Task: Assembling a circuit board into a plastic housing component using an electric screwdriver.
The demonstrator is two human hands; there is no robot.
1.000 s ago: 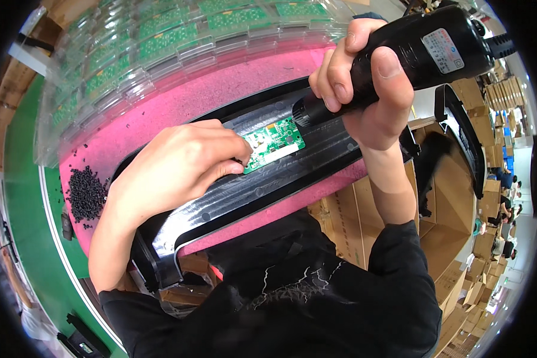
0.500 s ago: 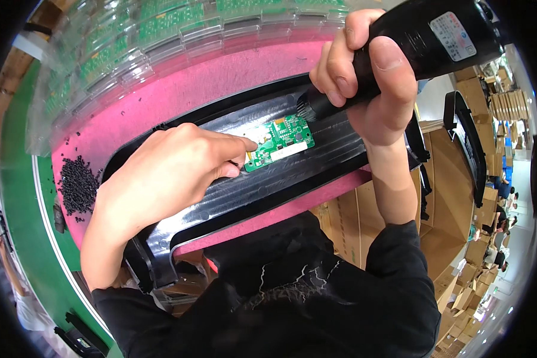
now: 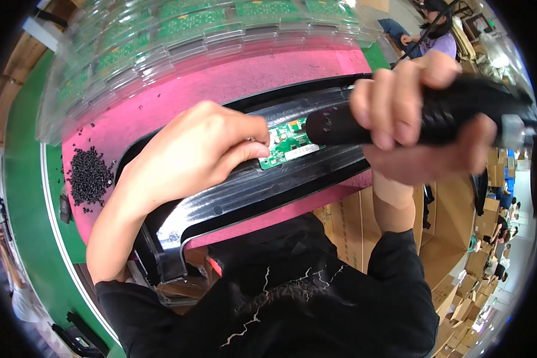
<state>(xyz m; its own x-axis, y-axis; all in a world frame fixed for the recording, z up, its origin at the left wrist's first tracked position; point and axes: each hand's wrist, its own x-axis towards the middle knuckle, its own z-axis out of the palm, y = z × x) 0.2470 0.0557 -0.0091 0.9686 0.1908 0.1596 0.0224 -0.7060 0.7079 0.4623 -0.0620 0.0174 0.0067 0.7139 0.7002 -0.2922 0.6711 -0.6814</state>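
Observation:
A green circuit board [image 3: 290,145] with a white strip along its near edge lies inside a long, glossy black plastic housing [image 3: 244,190]. At the board's left end, my left hand [image 3: 206,146] has its thumb and index finger pinched together; whatever is between them is hidden. My right hand [image 3: 400,113] wraps around a thick black electric screwdriver [image 3: 340,125], held nearly level and blurred by motion. The tool's front end covers the board's right end, so its tip cannot be made out.
Beneath the housing is a pink mat [image 3: 221,70] on a green table. A pile of small black screws [image 3: 89,176] lies at the left. Clear plastic trays [image 3: 179,36] of green boards stand along the back. Cardboard boxes [image 3: 444,197] are at the right; another person [image 3: 438,42] sits far right.
My right hand has lowered the screwdriver from a steep tilt to nearly level, moving it right. My left index finger has gone from pressing on the board to a pinch at its left end.

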